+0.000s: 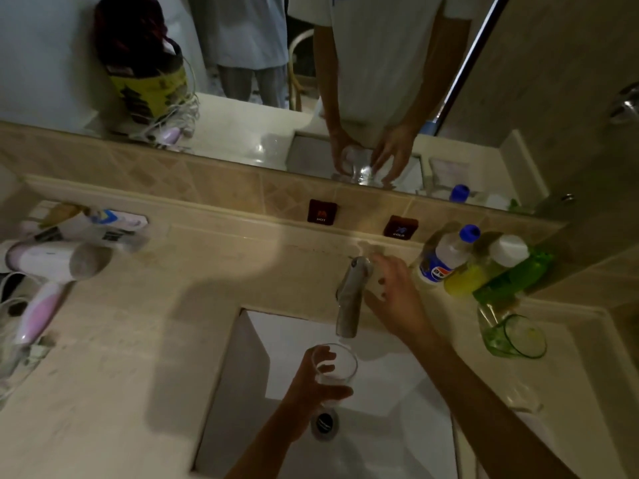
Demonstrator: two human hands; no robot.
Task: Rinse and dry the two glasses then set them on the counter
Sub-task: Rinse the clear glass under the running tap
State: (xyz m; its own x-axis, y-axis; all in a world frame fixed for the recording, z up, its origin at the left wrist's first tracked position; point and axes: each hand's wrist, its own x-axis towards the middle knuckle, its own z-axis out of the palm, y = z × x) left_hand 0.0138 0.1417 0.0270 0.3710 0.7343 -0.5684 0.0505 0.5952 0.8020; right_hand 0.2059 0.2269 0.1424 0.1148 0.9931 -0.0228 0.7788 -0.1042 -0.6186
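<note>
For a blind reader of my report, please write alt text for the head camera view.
The left hand holds a clear glass under the faucet above a white sink, while the right hand touches the faucet's side. Bottles and a green glass stand on the counter.

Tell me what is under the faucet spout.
Below the faucet is a clear glass, held by the left hand over the white sink. Any water inside cannot be made out.

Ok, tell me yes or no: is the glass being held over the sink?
Yes, the left hand grips the glass above the sink, under the faucet.
</note>
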